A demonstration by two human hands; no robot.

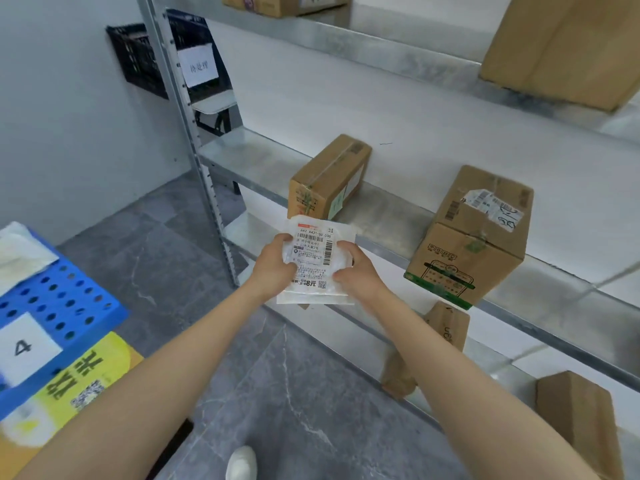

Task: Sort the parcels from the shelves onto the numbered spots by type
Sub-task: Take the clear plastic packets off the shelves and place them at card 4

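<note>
White plastic mailer (317, 268) with a printed shipping label was held out in front of the steel shelf (381, 206) between both hands. The left hand (273, 268) and the right hand (356, 275) each had a grip clamped on one side edge, thumbs on the label face. By my judgement the sorting was only partly done: a pale soft parcel (20, 251) lay in the blue crate marked 4 (69, 299), while a taped box (329, 178) and a green-printed box (467, 244) stood on the middle shelf, with a lower-shelf box (575, 410) and an upper-shelf box (554, 46) besides — all apparently left to move. The mailer itself was not yet on any numbered spot
</note>
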